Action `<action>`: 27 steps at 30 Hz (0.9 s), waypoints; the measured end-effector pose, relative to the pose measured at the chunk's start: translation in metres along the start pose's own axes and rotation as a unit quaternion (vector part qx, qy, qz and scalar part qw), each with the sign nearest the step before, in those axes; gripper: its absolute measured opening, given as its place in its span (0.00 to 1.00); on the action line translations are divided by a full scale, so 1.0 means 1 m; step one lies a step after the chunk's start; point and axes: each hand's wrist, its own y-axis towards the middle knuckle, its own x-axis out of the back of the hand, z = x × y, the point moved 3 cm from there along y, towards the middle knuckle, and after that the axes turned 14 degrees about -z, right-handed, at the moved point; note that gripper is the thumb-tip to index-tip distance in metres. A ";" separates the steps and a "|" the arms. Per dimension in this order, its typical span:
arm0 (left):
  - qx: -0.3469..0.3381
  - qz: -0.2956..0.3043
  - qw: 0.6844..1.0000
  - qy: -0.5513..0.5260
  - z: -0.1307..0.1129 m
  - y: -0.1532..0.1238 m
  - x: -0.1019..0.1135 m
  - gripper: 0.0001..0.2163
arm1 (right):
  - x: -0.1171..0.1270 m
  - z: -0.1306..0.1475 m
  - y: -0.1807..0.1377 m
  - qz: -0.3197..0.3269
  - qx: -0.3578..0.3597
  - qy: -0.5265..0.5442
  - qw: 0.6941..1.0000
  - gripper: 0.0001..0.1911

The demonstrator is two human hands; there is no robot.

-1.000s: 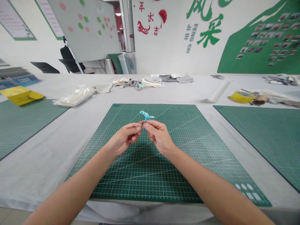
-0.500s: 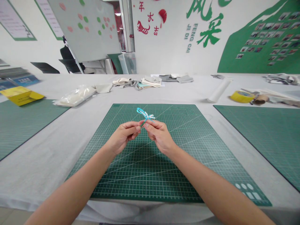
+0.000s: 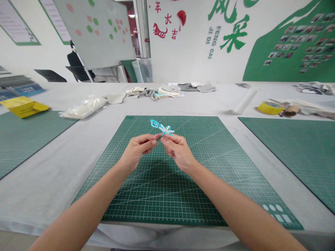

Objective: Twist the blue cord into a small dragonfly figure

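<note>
Held up above the green cutting mat is a small blue-and-white craft flower with looped, bead-like petals and a thin green stem. One larger blue loop sticks out toward the upper left. My left hand is closed, thumb and forefinger pinching the lower end of the stem. Just beside it, my right hand pinches the flower at its base, where petals meet stem. The fingertips nearly touch and hide part of the stem.
More cutting mats lie left and right. Farther back on the white-covered table are a yellow folder, a plastic bag, fabric pieces, a white roll and yellow tape.
The flower has turned slightly between my fingers. Its blue loop now reaches farther left and shows more of its face, and the petals look more spread. My hands stay nearly in place.
</note>
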 end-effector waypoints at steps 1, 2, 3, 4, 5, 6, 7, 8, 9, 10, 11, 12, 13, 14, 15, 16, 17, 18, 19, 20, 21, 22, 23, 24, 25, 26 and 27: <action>-0.002 -0.002 1.000 0.002 0.000 0.000 0.000 0.05 | 0.000 0.000 0.000 -0.001 -0.002 0.001 1.000 0.08; -0.004 -0.004 1.000 0.005 0.000 0.000 0.000 0.05 | 0.000 0.000 0.000 -0.003 -0.004 0.001 1.000 0.08; -0.005 -0.005 1.000 0.006 0.000 0.000 0.000 0.05 | 0.001 0.000 0.000 -0.003 -0.005 0.002 1.000 0.07; -0.005 -0.005 1.000 0.007 0.000 0.000 0.000 0.05 | 0.001 0.000 0.001 -0.003 -0.006 0.003 1.000 0.07; -0.004 -0.004 1.000 0.007 0.000 0.000 0.000 0.05 | 0.001 0.000 0.001 -0.003 -0.006 0.005 1.000 0.07; -0.004 -0.003 1.000 0.006 0.000 0.000 0.000 0.05 | 0.001 0.000 0.001 -0.001 -0.007 0.007 1.000 0.07; -0.004 -0.002 1.000 0.005 -0.001 0.000 0.000 0.05 | 0.001 0.000 0.001 0.000 -0.008 0.010 1.000 0.08; -0.005 -0.001 1.000 0.006 -0.001 0.000 0.000 0.05 | 0.001 0.000 0.001 0.002 -0.011 0.012 1.000 0.08; -0.007 -0.001 1.000 0.008 -0.001 0.000 -0.001 0.04 | 0.001 -0.001 0.001 0.001 -0.014 0.015 1.000 0.08; -0.010 -0.002 1.000 0.011 -0.002 0.000 -0.001 0.04 | 0.001 -0.001 0.001 0.000 -0.018 0.019 1.000 0.08; -0.012 -0.003 1.000 0.015 -0.002 0.000 -0.001 0.04 | 0.001 -0.001 0.001 -0.001 -0.023 0.022 0.999 0.08; -0.013 -0.003 1.000 0.020 -0.002 -0.001 -0.001 0.04 | 0.001 -0.001 0.002 -0.002 -0.030 0.026 0.999 0.07; -0.013 -0.002 1.000 0.024 -0.002 -0.001 -0.001 0.04 | 0.001 -0.001 0.002 -0.002 -0.038 0.031 0.999 0.07; -0.013 -0.001 1.000 0.026 -0.002 -0.001 -0.001 0.05 | 0.001 -0.001 0.002 -0.001 -0.047 0.036 0.998 0.07; -0.012 0.000 1.000 0.028 -0.002 -0.001 -0.001 0.05 | 0.002 -0.001 0.002 0.000 -0.057 0.043 0.997 0.07; -0.013 0.001 0.999 0.031 -0.002 -0.001 -0.001 0.06 | 0.002 -0.002 0.002 0.002 -0.067 0.051 0.996 0.07; -0.014 0.001 0.999 0.034 -0.001 0.000 -0.001 0.06 | 0.002 -0.002 0.003 0.003 -0.076 0.058 0.995 0.07; -0.015 0.000 0.999 0.037 -0.001 0.000 0.000 0.06 | 0.002 -0.003 0.003 0.005 -0.084 0.065 0.994 0.07; -0.018 -0.001 0.999 0.040 0.000 0.001 0.000 0.06 | 0.003 -0.004 0.003 0.005 -0.090 0.070 0.993 0.06; -0.021 -0.002 0.999 0.044 0.000 0.001 0.000 0.06 | 0.003 -0.004 0.004 0.005 -0.095 0.073 0.993 0.07; -0.023 -0.002 0.999 0.046 0.001 0.001 0.001 0.06 | 0.003 -0.005 0.004 0.005 -0.099 0.074 0.992 0.07; -0.025 -0.001 0.999 0.048 0.001 0.002 0.001 0.07 | 0.003 -0.005 0.004 0.004 -0.101 0.075 0.992 0.07; -0.027 0.000 0.998 0.050 0.002 0.002 0.001 0.07 | 0.003 -0.005 0.004 0.003 -0.102 0.076 0.992 0.07; -0.028 0.001 0.998 0.051 0.002 0.002 0.002 0.07 | 0.003 -0.005 0.004 0.002 -0.103 0.077 0.992 0.07; -0.027 0.003 0.998 0.051 0.002 0.002 0.002 0.07 | 0.003 -0.005 0.004 0.000 -0.103 0.078 0.992 0.07; -0.026 0.003 0.998 0.050 0.002 0.002 0.002 0.07 | 0.002 -0.005 0.004 -0.001 -0.104 0.079 0.992 0.07; -0.023 0.002 0.999 0.049 0.002 0.002 0.002 0.06 | 0.002 -0.004 0.004 -0.003 -0.104 0.078 0.992 0.07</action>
